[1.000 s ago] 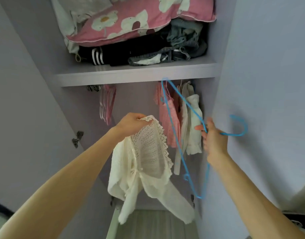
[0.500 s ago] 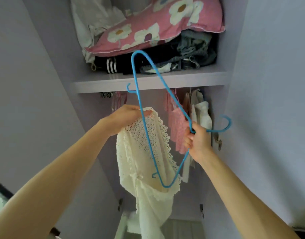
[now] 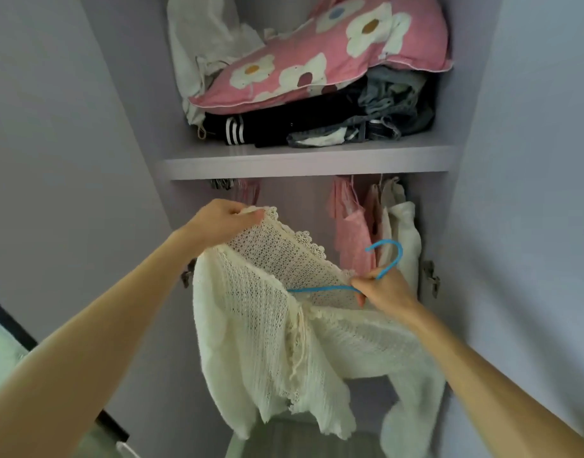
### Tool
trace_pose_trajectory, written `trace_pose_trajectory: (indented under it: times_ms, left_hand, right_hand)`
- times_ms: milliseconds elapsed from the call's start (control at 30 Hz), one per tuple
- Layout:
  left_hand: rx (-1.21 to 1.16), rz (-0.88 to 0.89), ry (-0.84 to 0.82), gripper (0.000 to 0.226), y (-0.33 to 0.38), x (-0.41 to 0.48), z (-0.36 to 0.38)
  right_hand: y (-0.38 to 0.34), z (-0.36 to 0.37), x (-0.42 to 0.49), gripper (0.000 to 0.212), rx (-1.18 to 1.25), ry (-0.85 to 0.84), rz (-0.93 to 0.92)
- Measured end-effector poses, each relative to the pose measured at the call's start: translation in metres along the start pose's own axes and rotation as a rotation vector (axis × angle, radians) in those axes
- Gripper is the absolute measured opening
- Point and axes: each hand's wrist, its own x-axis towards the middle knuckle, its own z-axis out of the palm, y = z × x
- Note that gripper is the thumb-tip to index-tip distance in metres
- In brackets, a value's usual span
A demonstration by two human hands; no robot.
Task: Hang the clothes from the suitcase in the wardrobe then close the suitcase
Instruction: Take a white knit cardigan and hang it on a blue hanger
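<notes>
A cream crochet cardigan (image 3: 267,332) hangs in front of the open wardrobe. My left hand (image 3: 219,221) pinches its lace neckline at the upper left. My right hand (image 3: 383,290) grips the neck of a blue plastic hanger (image 3: 388,256) together with the cardigan's other edge. The hanger's hook curls up above my right hand. One blue arm runs left from that hand under the knit, and the rest of the hanger is hidden inside the garment. The suitcase is not in view.
A shelf (image 3: 307,161) crosses the wardrobe above my hands, with a pink flowered pillow (image 3: 320,57) on folded dark clothes (image 3: 303,125). Under it hang pink and white garments (image 3: 376,236) at the right. Lilac wardrobe doors (image 3: 528,193) stand open on both sides.
The blue hanger, held up in front of the cardigan before, has gone down inside it. My right hand has moved left and lower to the garment's edge. The cardigan is spread wider.
</notes>
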Motion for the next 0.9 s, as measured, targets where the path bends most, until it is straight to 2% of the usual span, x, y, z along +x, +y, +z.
trace_pose_trajectory:
  times_ms: [133, 200, 267, 333, 467, 533, 633, 700, 767, 833, 900]
  left_hand:
    - [0.29, 0.108, -0.058, 0.031, 0.005, -0.007, 0.021]
    - [0.345, 0.152, -0.015, 0.034, 0.012, -0.007, 0.028]
    - [0.316, 0.175, 0.04, 0.032, 0.017, -0.004, 0.031]
    - [0.295, 0.173, 0.049, 0.033, 0.019, -0.002, 0.034]
    - [0.277, 0.143, 0.016, 0.057, 0.01, 0.001, 0.045]
    - [0.173, 0.125, 0.039, 0.062, 0.003, 0.0, 0.044]
    - [-0.013, 0.09, -0.105, 0.048, -0.012, -0.007, 0.039]
    - [0.001, 0.087, -0.163, 0.037, -0.027, -0.011, 0.039]
    - [0.046, 0.098, -0.085, 0.02, -0.044, -0.01, 0.04]
    - [-0.008, 0.083, 0.014, 0.003, -0.05, -0.011, 0.041]
    - [-0.135, 0.068, 0.081, 0.004, -0.05, -0.011, 0.044]
  right_hand:
    - [-0.039, -0.016, 0.009, 0.038, 0.084, 0.116, -0.097]
    - [-0.062, -0.025, 0.012, 0.04, -0.033, 0.029, -0.168]
    - [-0.079, -0.027, 0.014, 0.043, -0.249, -0.101, -0.214]
    - [-0.091, -0.025, 0.02, 0.041, -0.303, -0.125, -0.225]
    - [-0.108, -0.027, 0.034, 0.044, -0.221, 0.068, -0.285]
    - [-0.107, -0.027, 0.035, 0.045, -0.216, 0.075, -0.272]
    - [-0.093, -0.022, 0.034, 0.044, -0.249, 0.04, -0.234]
    - [-0.085, -0.022, 0.036, 0.043, -0.185, 0.08, -0.2]
    - [-0.081, -0.023, 0.041, 0.044, -0.174, 0.139, -0.188]
    - [-0.08, -0.026, 0.043, 0.045, -0.179, 0.149, -0.189]
    - [-0.08, -0.026, 0.043, 0.046, -0.214, 0.115, -0.208]
